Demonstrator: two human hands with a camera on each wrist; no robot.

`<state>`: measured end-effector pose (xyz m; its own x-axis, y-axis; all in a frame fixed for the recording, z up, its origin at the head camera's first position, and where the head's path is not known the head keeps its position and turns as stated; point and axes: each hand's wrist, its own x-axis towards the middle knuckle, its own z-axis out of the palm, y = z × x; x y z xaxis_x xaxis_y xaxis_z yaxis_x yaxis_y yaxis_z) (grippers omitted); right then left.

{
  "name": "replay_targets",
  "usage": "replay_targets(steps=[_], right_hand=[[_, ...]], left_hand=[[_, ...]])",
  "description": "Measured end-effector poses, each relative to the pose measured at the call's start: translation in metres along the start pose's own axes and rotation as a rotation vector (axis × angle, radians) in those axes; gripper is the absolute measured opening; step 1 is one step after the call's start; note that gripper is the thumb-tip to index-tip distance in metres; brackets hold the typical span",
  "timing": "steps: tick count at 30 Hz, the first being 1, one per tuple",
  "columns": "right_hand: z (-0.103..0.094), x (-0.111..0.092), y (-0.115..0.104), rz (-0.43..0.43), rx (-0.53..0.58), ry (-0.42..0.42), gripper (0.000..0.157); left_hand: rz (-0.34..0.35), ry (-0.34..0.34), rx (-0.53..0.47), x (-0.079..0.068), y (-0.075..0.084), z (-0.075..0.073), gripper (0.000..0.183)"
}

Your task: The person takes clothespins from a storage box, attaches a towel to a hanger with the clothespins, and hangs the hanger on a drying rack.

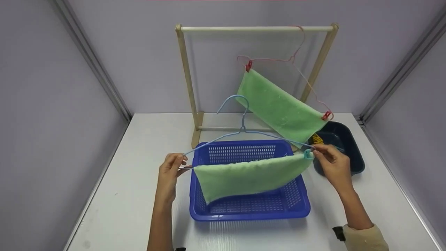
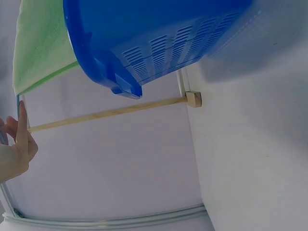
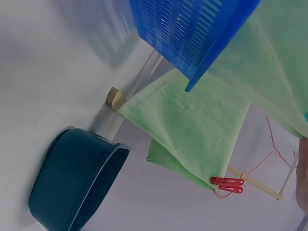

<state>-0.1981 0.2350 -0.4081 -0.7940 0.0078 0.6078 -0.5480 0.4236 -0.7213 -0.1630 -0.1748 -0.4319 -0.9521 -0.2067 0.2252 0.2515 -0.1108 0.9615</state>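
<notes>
Left hand (image 1: 169, 170) and right hand (image 1: 333, 164): fingers pinch opposite ends of blue hanger (image 1: 243, 121). Green cloth (image 1: 251, 178) hangs above basket (image 1: 250, 218).

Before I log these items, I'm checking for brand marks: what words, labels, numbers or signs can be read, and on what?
None: no text can be read in any view.
None seen on the blue basket, dark tub, front green cloth or rear green cloth.
Teal clip and yellow items: too small to tell.
</notes>
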Motion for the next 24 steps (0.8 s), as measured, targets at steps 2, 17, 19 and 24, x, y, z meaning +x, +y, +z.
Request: replay_targets(steps=[2, 17, 19, 24], right_hand=[[0.000, 0.000, 0.004, 0.003, -0.009, 0.011, 0.016], [0.000, 0.001, -0.005, 0.073, -0.034, 0.073, 0.013], [0.000, 0.001, -0.007, 0.090, -0.040, 0.056, 0.013], [0.000, -0.001, 0.000, 0.109, -0.066, 0.030, 0.013]], left_hand=[[0.021, -0.016, 0.068, 0.000, -0.001, -0.001, 0.026], [0.234, -0.118, 0.307, -0.007, 0.016, 0.008, 0.014], [0.240, -0.086, 0.333, -0.008, 0.019, 0.011, 0.014], [0.220, -0.035, 0.365, -0.009, 0.022, 0.015, 0.016]])
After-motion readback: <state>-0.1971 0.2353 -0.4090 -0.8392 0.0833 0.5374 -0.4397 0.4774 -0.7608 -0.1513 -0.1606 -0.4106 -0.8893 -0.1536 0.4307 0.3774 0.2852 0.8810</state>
